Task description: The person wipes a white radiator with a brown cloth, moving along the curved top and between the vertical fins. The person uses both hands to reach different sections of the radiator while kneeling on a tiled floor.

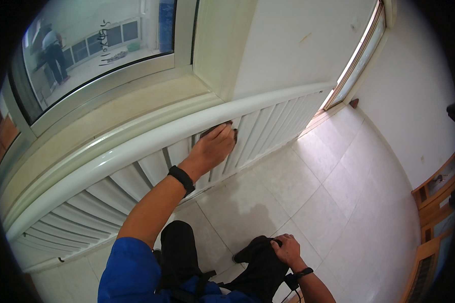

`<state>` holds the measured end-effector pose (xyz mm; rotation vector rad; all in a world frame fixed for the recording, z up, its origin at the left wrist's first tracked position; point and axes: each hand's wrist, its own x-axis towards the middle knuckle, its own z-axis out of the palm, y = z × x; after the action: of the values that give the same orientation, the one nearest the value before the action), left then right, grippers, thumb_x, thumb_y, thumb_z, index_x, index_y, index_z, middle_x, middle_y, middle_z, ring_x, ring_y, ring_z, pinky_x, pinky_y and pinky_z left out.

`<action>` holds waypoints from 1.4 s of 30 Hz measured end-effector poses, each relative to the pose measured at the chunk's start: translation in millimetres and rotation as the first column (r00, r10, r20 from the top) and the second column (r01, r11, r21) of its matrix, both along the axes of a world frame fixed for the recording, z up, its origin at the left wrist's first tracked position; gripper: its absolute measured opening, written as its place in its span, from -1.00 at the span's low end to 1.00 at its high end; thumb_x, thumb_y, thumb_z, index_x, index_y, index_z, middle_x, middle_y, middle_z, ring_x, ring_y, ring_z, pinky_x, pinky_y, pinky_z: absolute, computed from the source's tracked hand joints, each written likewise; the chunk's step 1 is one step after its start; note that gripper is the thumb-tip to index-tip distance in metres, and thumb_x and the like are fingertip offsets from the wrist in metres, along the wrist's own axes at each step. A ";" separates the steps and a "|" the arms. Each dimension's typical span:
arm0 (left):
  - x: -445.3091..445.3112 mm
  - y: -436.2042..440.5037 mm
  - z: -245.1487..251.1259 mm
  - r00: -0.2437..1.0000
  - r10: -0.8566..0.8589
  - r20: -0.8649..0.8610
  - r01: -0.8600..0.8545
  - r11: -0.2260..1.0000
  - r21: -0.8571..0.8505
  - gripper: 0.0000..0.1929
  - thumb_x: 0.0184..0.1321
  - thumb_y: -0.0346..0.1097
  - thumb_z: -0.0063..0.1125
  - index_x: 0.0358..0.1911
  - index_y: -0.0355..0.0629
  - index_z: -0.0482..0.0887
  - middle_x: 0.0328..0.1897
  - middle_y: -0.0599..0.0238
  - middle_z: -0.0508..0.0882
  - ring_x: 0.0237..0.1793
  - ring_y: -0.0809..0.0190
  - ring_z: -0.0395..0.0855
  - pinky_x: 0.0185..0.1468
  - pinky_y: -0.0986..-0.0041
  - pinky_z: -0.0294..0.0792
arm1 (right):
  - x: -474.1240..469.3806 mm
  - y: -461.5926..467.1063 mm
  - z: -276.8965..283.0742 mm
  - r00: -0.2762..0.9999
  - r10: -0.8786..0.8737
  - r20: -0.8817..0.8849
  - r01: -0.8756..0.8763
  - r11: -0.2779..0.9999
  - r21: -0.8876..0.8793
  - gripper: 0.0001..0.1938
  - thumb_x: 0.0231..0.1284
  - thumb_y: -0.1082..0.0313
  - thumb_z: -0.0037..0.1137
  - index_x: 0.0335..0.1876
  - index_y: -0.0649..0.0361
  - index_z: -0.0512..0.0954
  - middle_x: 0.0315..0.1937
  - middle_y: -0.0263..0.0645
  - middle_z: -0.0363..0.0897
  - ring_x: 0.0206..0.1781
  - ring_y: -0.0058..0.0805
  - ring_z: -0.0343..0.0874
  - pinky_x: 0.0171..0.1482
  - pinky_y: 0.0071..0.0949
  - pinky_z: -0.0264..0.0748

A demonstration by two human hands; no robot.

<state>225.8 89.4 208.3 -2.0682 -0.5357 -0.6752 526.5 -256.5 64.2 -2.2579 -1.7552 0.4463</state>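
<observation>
My left hand point(214, 146) reaches forward to the white radiator point(182, 130) under the window. Its fingers press a dark brown cloth point(235, 135) against the vertical fins, just below the rounded top rail. Most of the cloth is hidden under the hand, with dark edges showing at both sides. My right hand point(288, 249) rests on my bent right knee, in black trousers, and holds nothing. Each wrist wears a black band.
A stone sill point(117, 102) and a metal-framed window point(110, 89) rise behind the radiator; the pane bears writing. Through the glass, a person point(54, 53) bends over. A doorway point(354, 60) stands at the far end. Wooden furniture point(432, 242) lines the right side above pale floor tiles point(307, 181).
</observation>
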 end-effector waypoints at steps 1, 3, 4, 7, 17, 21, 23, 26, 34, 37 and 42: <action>-4.4 2.6 -8.3 1.000 -0.008 -0.008 0.008 1.000 -0.003 -0.68 0.31 -0.30 0.26 0.10 -0.19 0.77 0.15 0.21 0.70 0.42 0.10 0.57 0.63 0.29 0.35 | 0.1 0.7 1.2 1.000 -0.002 -0.004 0.002 1.000 -0.003 -0.66 0.36 -0.05 0.29 -0.08 0.04 0.85 0.01 -0.16 0.84 0.18 -0.04 0.73 0.24 -0.11 0.68; -5.9 7.3 -25.4 0.999 -0.013 -0.050 0.011 0.999 -0.040 -0.66 0.29 -0.30 0.25 0.09 -0.23 0.76 0.14 0.21 0.70 0.40 0.09 0.57 0.62 0.29 0.35 | 0.7 1.3 3.6 1.000 -0.014 -0.014 0.014 1.000 -0.016 -0.66 0.39 -0.03 0.28 -0.07 0.06 0.84 0.00 -0.16 0.84 0.19 -0.04 0.72 0.25 -0.12 0.67; -6.4 7.9 -34.9 0.997 -0.007 -0.081 0.001 0.997 -0.073 -0.66 0.28 -0.30 0.25 0.09 -0.25 0.76 0.14 0.21 0.70 0.38 0.09 0.58 0.61 0.29 0.36 | 0.4 0.8 3.9 1.000 -0.014 -0.011 0.014 1.000 -0.021 -0.66 0.40 -0.01 0.27 -0.06 0.07 0.84 0.00 -0.16 0.84 0.20 -0.04 0.72 0.26 -0.12 0.66; -9.6 9.0 -60.9 0.988 -0.010 -0.154 -0.016 0.986 -0.168 -0.66 0.28 -0.31 0.22 0.09 -0.27 0.76 0.14 0.21 0.70 0.35 0.10 0.58 0.59 0.30 0.38 | 1.7 1.6 3.2 0.999 -0.015 -0.039 0.015 1.000 -0.004 -0.67 0.39 0.00 0.27 -0.08 0.08 0.84 0.00 -0.15 0.84 0.19 -0.04 0.73 0.26 -0.12 0.66; -6.6 2.2 -86.3 0.986 -0.054 -0.156 -0.009 0.926 -0.378 -0.71 0.26 -0.32 0.23 0.00 -0.22 0.82 0.07 0.23 0.74 0.29 0.08 0.63 0.55 0.35 0.40 | 4.1 2.4 -0.5 0.999 -0.024 -0.044 0.025 1.000 0.015 -0.68 0.38 0.01 0.28 -0.09 0.07 0.84 -0.02 -0.16 0.85 0.19 -0.05 0.73 0.26 -0.14 0.67; -14.7 -1.0 -37.9 0.996 -0.050 -0.073 0.035 0.980 -0.196 -0.72 0.20 -0.32 0.26 -0.05 -0.20 0.83 0.06 0.18 0.74 0.30 0.03 0.66 0.52 0.29 0.45 | 4.5 1.8 -1.0 0.998 -0.022 -0.058 0.023 0.999 0.026 -0.68 0.38 0.00 0.28 -0.09 0.08 0.84 -0.02 -0.12 0.83 0.17 -0.01 0.73 0.23 -0.09 0.67; -18.1 -5.1 -13.5 0.997 -0.076 0.008 0.076 0.975 -0.209 -0.70 0.20 -0.34 0.26 -0.02 -0.27 0.81 0.06 0.19 0.73 0.34 0.05 0.63 0.53 0.27 0.45 | 3.6 2.4 -2.4 0.998 -0.017 -0.061 0.019 0.999 0.039 -0.67 0.38 -0.01 0.29 -0.09 0.08 0.83 -0.03 -0.10 0.83 0.17 0.01 0.73 0.21 -0.06 0.68; -25.4 -13.6 0.6 0.998 -0.053 -0.022 0.047 0.979 -0.198 -0.63 0.26 -0.37 0.25 0.11 -0.34 0.79 0.04 0.23 0.73 0.36 0.10 0.59 0.61 0.31 0.36 | 3.1 3.6 -4.2 0.998 -0.007 -0.058 0.011 0.998 0.066 -0.68 0.38 -0.01 0.29 -0.10 0.08 0.83 -0.03 -0.10 0.83 0.16 0.01 0.73 0.21 -0.06 0.68; -53.2 -22.4 -76.6 0.974 -0.083 -0.210 0.021 0.959 -0.284 -0.72 0.26 -0.32 0.23 0.02 -0.20 0.77 0.13 0.21 0.69 0.35 0.07 0.60 0.61 0.25 0.36 | 7.0 -3.8 -6.4 0.997 -0.046 -0.055 0.049 0.997 0.053 -0.67 0.37 -0.02 0.28 -0.10 0.08 0.83 -0.04 -0.11 0.83 0.16 0.02 0.73 0.20 -0.06 0.68; -63.8 -26.3 -102.3 0.959 -0.101 -0.265 0.001 0.936 -0.353 -0.72 0.25 -0.33 0.22 0.01 -0.21 0.76 0.07 0.22 0.68 0.35 0.07 0.59 0.63 0.24 0.33 | 9.1 -5.7 -6.8 0.997 -0.055 -0.055 0.058 0.997 0.055 -0.65 0.37 -0.04 0.29 -0.09 0.08 0.83 -0.03 -0.12 0.83 0.15 0.01 0.73 0.20 -0.06 0.68; -69.8 -30.5 -93.3 0.925 -0.045 -0.377 -0.111 0.918 -0.382 -0.69 0.20 -0.34 0.22 0.00 -0.22 0.78 0.06 0.19 0.71 0.34 0.07 0.60 0.64 0.23 0.33 | 9.4 -4.9 -6.7 0.998 -0.047 -0.050 0.050 0.997 0.061 -0.65 0.38 -0.04 0.28 -0.08 0.08 0.83 -0.02 -0.12 0.83 0.16 0.00 0.73 0.20 -0.07 0.68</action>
<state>156.0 59.0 115.0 -2.4854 -0.5095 -0.1305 535.9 -261.4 57.6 -2.2220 -1.6638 0.4273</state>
